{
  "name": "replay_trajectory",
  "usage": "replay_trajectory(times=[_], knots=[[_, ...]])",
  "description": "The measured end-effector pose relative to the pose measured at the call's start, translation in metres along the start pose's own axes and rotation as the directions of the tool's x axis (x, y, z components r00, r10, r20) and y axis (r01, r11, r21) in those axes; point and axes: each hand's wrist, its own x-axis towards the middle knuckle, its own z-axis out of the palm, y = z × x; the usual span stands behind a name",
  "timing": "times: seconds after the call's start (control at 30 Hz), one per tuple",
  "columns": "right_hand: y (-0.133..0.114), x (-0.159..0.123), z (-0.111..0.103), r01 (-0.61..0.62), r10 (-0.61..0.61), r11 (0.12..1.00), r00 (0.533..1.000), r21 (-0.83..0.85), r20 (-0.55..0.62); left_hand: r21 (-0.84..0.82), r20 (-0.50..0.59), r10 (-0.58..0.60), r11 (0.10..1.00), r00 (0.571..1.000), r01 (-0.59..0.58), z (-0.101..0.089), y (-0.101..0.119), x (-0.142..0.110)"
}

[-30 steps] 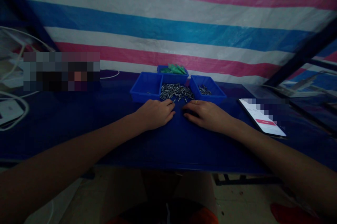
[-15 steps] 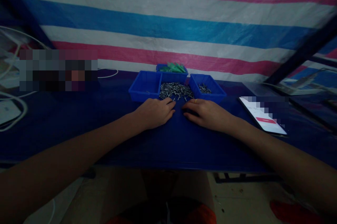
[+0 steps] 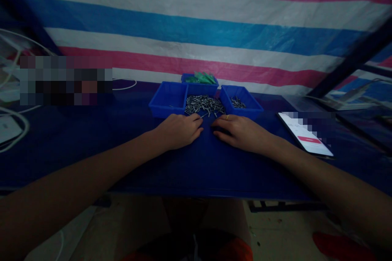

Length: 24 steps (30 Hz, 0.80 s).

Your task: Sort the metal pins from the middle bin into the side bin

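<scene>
My left hand (image 3: 183,131) rests on the blue table, fingers loosely bent and thumb apart from them. Its fingertips lie at the near edge of a pile of thin silvery metal pieces (image 3: 204,105), like screws or rivets. Across a small gap, my right hand (image 3: 240,132) lies with its thumb spread from the fingers and a yellow ring on one finger. Neither hand visibly holds anything. Beside the pile on the left is a blue bin (image 3: 169,110), with one small piece seen in it. A second blue bin (image 3: 255,112) on the right contains some metal pieces.
Behind the pile stands another blue bin (image 3: 200,88) with green packets (image 3: 203,77). A phone (image 3: 306,138) with a lit screen lies to the right. White cables (image 3: 26,126) run along the left side. A striped sheet (image 3: 196,32) hangs behind the table (image 3: 196,175).
The view has shifted very slightly. Both hands, the bins and the metal pile stay where they were.
</scene>
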Motion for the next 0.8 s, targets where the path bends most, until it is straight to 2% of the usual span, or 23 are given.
replay_trajectory(times=[0.17, 0.43, 0.6, 0.8], knots=[[-0.001, 0.0, -0.001, 0.001, -0.001, 1.0, 1.0, 0.01, 0.005, -0.018, 0.011, 0.034, 0.999, 0.999, -0.033, -0.004, -0.001, -0.001], [-0.004, -0.001, -0.001, -0.037, 0.037, 0.999, 0.999, 0.005, -0.006, -0.121, -0.021, 0.211, 0.97, 0.977, -0.212, -0.01, -0.001, -0.006], [-0.004, -0.001, -0.001, -0.069, 0.069, 0.997, 0.998, -0.016, -0.013, -0.148, -0.024, 0.218, 0.964, 0.976, -0.22, -0.011, 0.0, -0.006], [-0.003, -0.001, -0.002, -0.05, 0.051, 0.998, 0.999, -0.03, 0.016, -0.142, -0.023, 0.218, 0.965, 0.976, -0.219, -0.011, -0.001, -0.005]])
